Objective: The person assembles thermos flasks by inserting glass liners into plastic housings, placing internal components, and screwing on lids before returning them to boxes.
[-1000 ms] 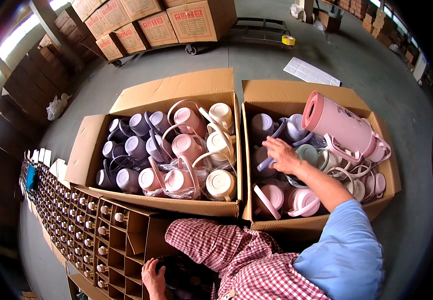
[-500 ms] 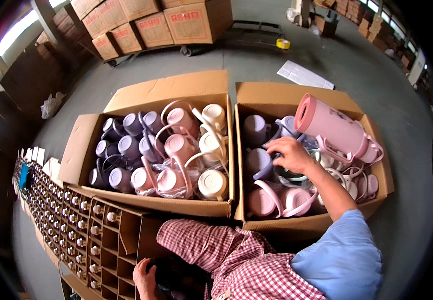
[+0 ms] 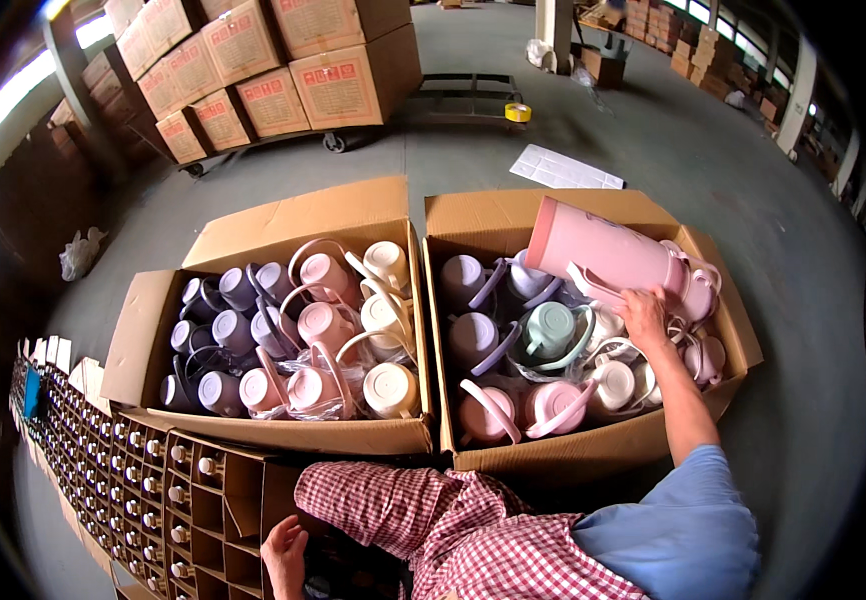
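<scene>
A large pink handled tumbler [image 3: 608, 246] lies on its side across the top of the right carton [image 3: 593, 452]. My right hand [image 3: 645, 318] is at its handle, fingers closed there; the fingertips are partly hidden against the tumbler. Beneath it, upturned purple tumblers [image 3: 474, 338], a mint green tumbler [image 3: 550, 330], pink tumblers [image 3: 556, 403] and white tumblers [image 3: 613, 384] stand packed, several with loop handles. Low at the left, my left hand [image 3: 285, 552] hovers beside the cardboard dividers, fingers loosely curved and apart, with nothing visible in it.
The left carton [image 3: 283, 432] holds several purple, pink and cream tumblers. Divided cardboard cells [image 3: 211, 510] with white-topped items run off to the left. Behind, stacked cartons [image 3: 338, 90] sit on a wheeled cart [image 3: 463, 98] with yellow tape [image 3: 518, 112]. A white sheet [image 3: 565, 167] lies on the floor.
My right hand has moved right, from above the purple and green tumblers to the large pink tumbler's handle. The mint green tumbler now shows. The view has shifted.
</scene>
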The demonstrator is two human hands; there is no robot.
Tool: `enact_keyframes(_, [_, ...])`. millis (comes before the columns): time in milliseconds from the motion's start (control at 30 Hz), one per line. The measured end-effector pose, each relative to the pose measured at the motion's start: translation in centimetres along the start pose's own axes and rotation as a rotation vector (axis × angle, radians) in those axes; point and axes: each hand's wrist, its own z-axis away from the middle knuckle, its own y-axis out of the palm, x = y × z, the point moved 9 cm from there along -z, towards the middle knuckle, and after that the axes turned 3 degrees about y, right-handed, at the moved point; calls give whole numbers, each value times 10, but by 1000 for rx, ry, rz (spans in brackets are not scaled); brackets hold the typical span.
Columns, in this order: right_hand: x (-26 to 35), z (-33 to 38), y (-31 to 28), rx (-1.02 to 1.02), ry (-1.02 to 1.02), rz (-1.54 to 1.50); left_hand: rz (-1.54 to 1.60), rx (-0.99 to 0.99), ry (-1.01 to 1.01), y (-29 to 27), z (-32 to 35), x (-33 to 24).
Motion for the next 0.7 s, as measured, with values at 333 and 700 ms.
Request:
enact_keyframes(333, [381, 62, -157, -300, -956, -538, 1192, 224, 157, 56, -5, -162])
enact_keyframes(700, [506, 294, -156, 786, -1783, -1319, 1184, -443, 144, -91, 80, 101])
